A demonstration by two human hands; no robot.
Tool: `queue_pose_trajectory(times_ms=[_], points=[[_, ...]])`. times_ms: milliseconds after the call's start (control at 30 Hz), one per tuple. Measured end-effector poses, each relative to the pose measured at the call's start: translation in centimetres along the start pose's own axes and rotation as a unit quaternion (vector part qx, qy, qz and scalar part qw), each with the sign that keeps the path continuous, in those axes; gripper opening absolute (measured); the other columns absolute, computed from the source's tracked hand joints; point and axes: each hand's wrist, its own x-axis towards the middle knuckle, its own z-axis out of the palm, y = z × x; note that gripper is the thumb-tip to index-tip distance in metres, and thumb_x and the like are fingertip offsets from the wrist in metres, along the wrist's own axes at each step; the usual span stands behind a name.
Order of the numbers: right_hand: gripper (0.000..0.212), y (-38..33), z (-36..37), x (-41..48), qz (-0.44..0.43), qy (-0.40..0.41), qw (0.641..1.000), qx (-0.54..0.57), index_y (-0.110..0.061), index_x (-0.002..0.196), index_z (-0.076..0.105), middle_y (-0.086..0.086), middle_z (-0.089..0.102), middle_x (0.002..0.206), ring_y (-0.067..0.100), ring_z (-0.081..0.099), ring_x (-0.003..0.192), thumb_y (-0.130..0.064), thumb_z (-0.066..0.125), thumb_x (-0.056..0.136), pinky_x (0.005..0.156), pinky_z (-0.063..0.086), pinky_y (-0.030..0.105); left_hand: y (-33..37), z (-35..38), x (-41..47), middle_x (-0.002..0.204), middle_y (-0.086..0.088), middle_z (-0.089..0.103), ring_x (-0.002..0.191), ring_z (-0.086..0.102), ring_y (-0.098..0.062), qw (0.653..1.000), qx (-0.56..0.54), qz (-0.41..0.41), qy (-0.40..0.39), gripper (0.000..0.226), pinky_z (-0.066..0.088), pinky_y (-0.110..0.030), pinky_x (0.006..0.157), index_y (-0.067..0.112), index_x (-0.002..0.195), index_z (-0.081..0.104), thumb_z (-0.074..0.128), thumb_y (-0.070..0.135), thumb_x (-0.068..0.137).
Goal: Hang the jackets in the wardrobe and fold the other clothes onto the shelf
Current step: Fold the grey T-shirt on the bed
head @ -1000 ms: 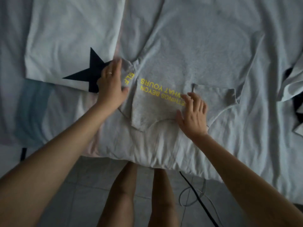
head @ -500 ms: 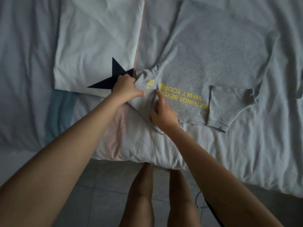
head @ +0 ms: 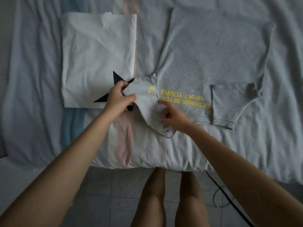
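A grey T-shirt [head: 213, 59] with yellow lettering lies spread on the bed, its right sleeve folded inward over the chest. My left hand [head: 118, 96] pinches the shirt's left sleeve near the shoulder, thumb and fingers curled round the cloth. My right hand [head: 173, 117] lies on the same sleeve lower down, index finger pointing at the fold and the other fingers curled on the fabric. A folded white T-shirt [head: 98, 58] with a dark star print lies just left of the grey one.
The bed sheet [head: 32, 79] is pale and wrinkled, with a pink stripe and a blue stripe. The bed's front edge runs across below my hands. My bare legs [head: 170, 199] stand on the tiled floor, and a black cable [head: 229, 199] trails on the floor to the right.
My left hand went from resting flat to pinching the left sleeve. My right hand moved left from the lettering onto that sleeve. The camera view has shifted, showing more of the folded white shirt.
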Motion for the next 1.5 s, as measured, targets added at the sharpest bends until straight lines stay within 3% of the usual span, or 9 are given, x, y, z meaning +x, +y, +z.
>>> queue_pose_trajectory(times_ms=[67,167,300,433,567,700,933,1067,1500], points=[[0.032,-0.8,0.0,-0.2,0.063,0.044,0.974,0.214,-0.013,0.126,0.053,0.007,0.054,0.076,0.006,0.049,0.057,-0.007,0.051,0.095,0.058,0.041,0.016,0.7,1.7,-1.6,0.084,0.007,0.056,0.068,0.051,0.010,0.996,0.027,0.084,-0.025,0.032,0.044,-0.012,0.067,0.014,0.094,0.051,0.069,0.015,0.067],[0.037,-1.2,-1.3,-1.2,0.141,0.147,0.863,0.462,-0.017,0.106,0.063,-0.003,0.066,0.077,0.008,0.058,0.065,-0.035,0.030,0.102,0.065,0.046,0.021,2.3,5.1,-4.5,0.112,0.016,0.049,0.099,0.053,0.008,0.962,0.061,0.205,-0.171,0.047,0.040,-0.012,0.089,0.016,0.114,0.050,0.073,0.021,0.073],[0.030,0.3,-2.5,-3.1,0.157,0.355,0.733,0.559,-0.015,0.094,0.057,0.000,0.062,0.080,0.011,0.058,0.067,-0.036,0.036,0.100,0.062,0.047,0.023,1.7,7.5,-4.2,0.138,-0.009,0.033,0.122,0.046,-0.020,0.919,0.180,0.302,-0.179,0.063,0.039,-0.027,0.103,0.009,0.133,0.043,0.064,0.029,0.077],[0.036,0.9,-0.8,-3.8,0.118,0.512,0.792,0.312,-0.005,0.119,0.051,0.000,0.056,0.092,0.013,0.055,0.078,-0.007,0.059,0.084,0.079,0.045,0.024,2.0,7.8,0.2,0.138,-0.022,0.041,0.116,0.053,-0.037,0.871,0.318,0.354,-0.119,0.056,0.048,-0.043,0.094,0.010,0.124,0.056,0.060,-0.002,0.068],[0.042,0.7,-0.3,-3.5,0.035,0.457,0.889,0.010,-0.010,0.122,0.056,0.010,0.053,0.118,0.026,0.055,0.101,-0.010,0.058,0.080,0.089,0.044,0.034,4.5,9.2,4.0,0.137,-0.020,0.048,0.119,0.053,-0.037,0.758,0.462,0.437,-0.144,0.050,0.046,-0.043,0.092,0.012,0.119,0.062,0.055,-0.003,0.072],[0.033,0.3,-1.9,-2.4,0.088,0.386,0.918,-0.040,-0.014,0.117,0.056,0.011,0.057,0.113,0.029,0.056,0.101,-0.023,0.064,0.085,0.080,0.046,0.040,7.4,9.9,6.7,0.119,-0.007,0.057,0.106,0.057,-0.031,0.719,0.534,0.380,-0.232,0.028,0.047,-0.040,0.079,0.015,0.108,0.063,0.049,0.002,0.088],[0.026,0.4,-3.1,-2.7,0.068,0.350,0.932,-0.064,-0.007,0.106,0.059,0.019,0.052,0.110,0.038,0.052,0.101,-0.003,0.059,0.080,0.080,0.045,0.040,9.5,9.6,9.4,0.120,-0.001,0.056,0.107,0.057,-0.026,0.690,0.580,0.323,-0.288,0.028,0.042,-0.033,0.079,0.015,0.106,0.065,0.072,0.015,0.079],[0.024,-0.2,-2.8,-2.7,0.114,0.364,0.924,-0.020,-0.008,0.099,0.062,0.016,0.053,0.108,0.034,0.053,0.098,-0.025,0.068,0.083,0.083,0.044,0.038,10.0,9.8,9.9,0.116,-0.003,0.063,0.107,0.058,-0.022,0.731,0.495,0.307,-0.356,0.020,0.043,-0.033,0.087,0.007,0.094,0.070,0.075,0.013,0.076],[0.025,0.3,-4.0,-2.3,0.155,0.351,0.923,0.023,-0.014,0.103,0.058,0.011,0.048,0.110,0.028,0.058,0.089,-0.031,0.062,0.087,0.080,0.047,0.036,9.5,10.9,10.5,0.085,0.004,0.065,0.083,0.059,-0.010,0.797,0.423,0.254,-0.348,0.015,0.046,-0.030,0.080,0.019,0.087,0.069,0.077,0.022,0.075]])
